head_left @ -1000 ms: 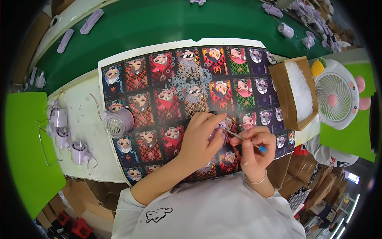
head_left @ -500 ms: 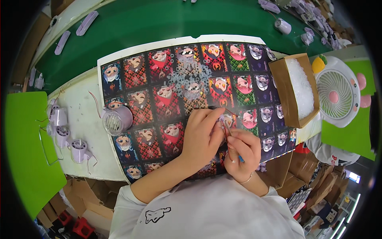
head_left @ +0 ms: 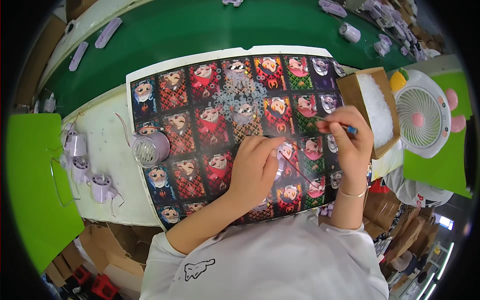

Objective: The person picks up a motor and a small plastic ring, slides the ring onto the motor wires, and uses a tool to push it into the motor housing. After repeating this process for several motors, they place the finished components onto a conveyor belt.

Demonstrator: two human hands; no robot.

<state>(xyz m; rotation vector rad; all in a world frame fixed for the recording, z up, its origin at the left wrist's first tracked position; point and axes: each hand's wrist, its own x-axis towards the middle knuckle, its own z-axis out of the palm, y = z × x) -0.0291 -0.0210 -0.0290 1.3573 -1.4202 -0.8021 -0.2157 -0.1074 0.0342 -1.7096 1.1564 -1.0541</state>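
My left hand point(head_left: 255, 167) is closed above the printed sheet point(head_left: 177, 127), fingertips pinched together. Thin dark red wires point(head_left: 296, 168) trail from its fingertips, and whatever part they belong to is mostly hidden by the fingers. Raised to the right, near the cardboard box, my right hand point(head_left: 352, 142) grips a thin tool with a blue end point(head_left: 351, 129); its slim tip points left. Beyond the hands, a loose pile of small translucent rings point(head_left: 240, 100) lies on the sheet. A pale purple motor housing point(head_left: 151, 149) with a clear ribbed end rests left of my left hand.
An open cardboard box point(head_left: 359, 117) holds clear small pieces. Beside it stands a white fan point(head_left: 421, 117). Several purple motor housings with wires point(head_left: 101, 187) sit on the left. A green conveyor belt point(head_left: 190, 30) crosses the far side, carrying purple parts point(head_left: 108, 33).
My right hand has moved away from my left, rightward and farther from my body, carrying the thin tool. The red wires now hang in plain view. Purple parts on the belt have shifted slightly.
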